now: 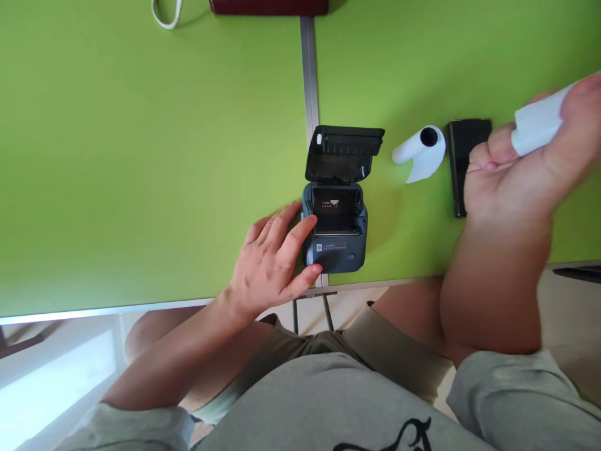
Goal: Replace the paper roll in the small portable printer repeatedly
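Observation:
A small dark blue-grey printer (334, 260) stands near the table's front edge, its black lid (340, 164) raised and its paper bay (337, 210) exposed. My left hand (270, 266) lies against the printer's left side with fingers spread; the index fingertip touches the bay's rim and the thumb reaches the front panel. Off to the right, my right hand (521, 156) is raised over the table, closed around a piece of white paper (539, 122); whether it is a strip or a roll I cannot tell. A white paper roll (417, 147) with a loose end lies right of the printer.
Beside the roll, a black phone-like object (462, 144) lies partly behind my right hand. A dark red box (270, 6) and a white strap (166, 24) sit at the far edge of view. A metal seam (310, 81) crosses the green table (141, 156).

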